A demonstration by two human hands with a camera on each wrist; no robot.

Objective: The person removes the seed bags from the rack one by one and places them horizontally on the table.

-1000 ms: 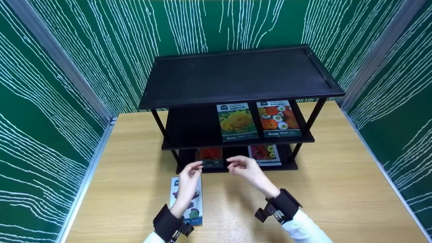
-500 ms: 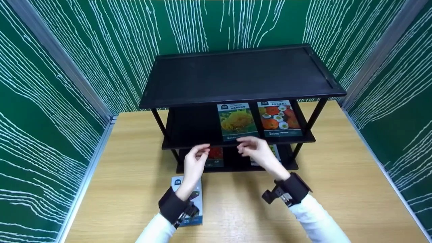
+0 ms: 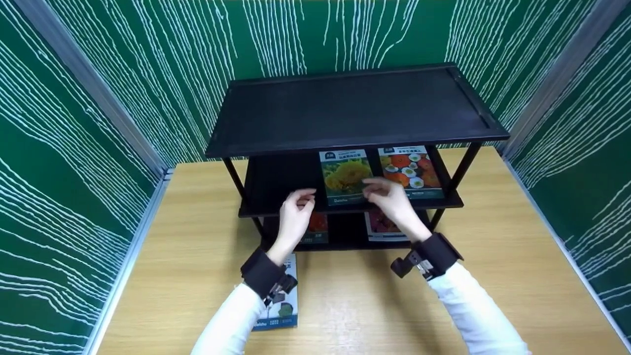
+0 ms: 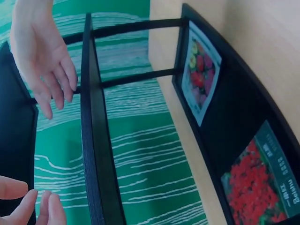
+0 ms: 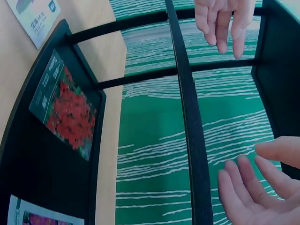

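Over the front edge of the middle shelf [image 3: 286,175], my left hand [image 3: 295,212] holds nothing, its fingers loosely bent. My right hand [image 3: 392,199] also holds nothing; its fingertips overlap the right edge of a flat packet printed with a yellow flower [image 3: 346,173] in the head view. Right of that lies a packet with orange and white flowers [image 3: 419,172], partly covered by the right hand. In the left wrist view, both hands, the left one [image 4: 35,211] and the right one [image 4: 47,65], face each other across a gap.
The black three-tier rack [image 3: 365,108] stands on a wooden table [image 3: 197,236]. Its bottom shelf bears a red-flower packet [image 4: 255,183] and a pink-flower packet [image 4: 201,70]. A white and blue packet [image 3: 283,310] lies in front, under the left forearm. Green walls [image 3: 340,34] surround the table.
Both hands have risen and moved forward from the bottom shelf's front to the middle shelf, shifting somewhat right. The packets have stayed where they were.
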